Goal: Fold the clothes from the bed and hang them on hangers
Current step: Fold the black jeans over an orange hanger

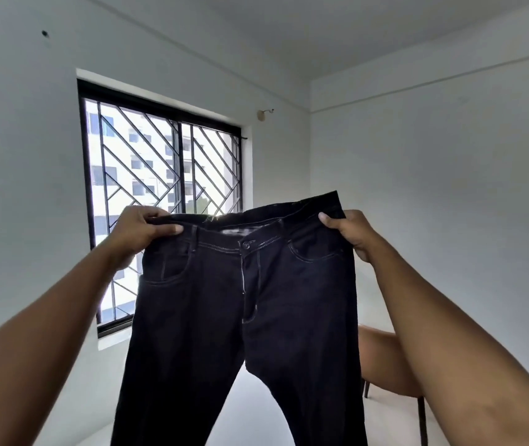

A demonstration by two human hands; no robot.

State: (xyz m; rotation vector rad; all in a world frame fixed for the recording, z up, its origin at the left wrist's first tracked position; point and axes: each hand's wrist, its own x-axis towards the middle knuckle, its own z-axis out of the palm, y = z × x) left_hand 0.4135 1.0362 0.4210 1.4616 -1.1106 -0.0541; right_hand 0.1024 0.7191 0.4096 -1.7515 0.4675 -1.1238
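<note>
A: What is the left grip (147,231) doing?
B: It is pinching one end of the dark jeans' (256,317) waistband, thumb lying on the front. The right grip (353,235) is clutching the other end.
A: Where are the jeans hanging?
B: They are hanging in the air between both arms, legs dangling, in front of a barred window (160,175) and a brown chair (388,358).

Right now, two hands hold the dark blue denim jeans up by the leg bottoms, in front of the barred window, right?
No. In the head view, the left hand and right hand hold the dark blue denim jeans up by the waistband, not the leg bottoms, in front of the black-framed barred window.
</note>
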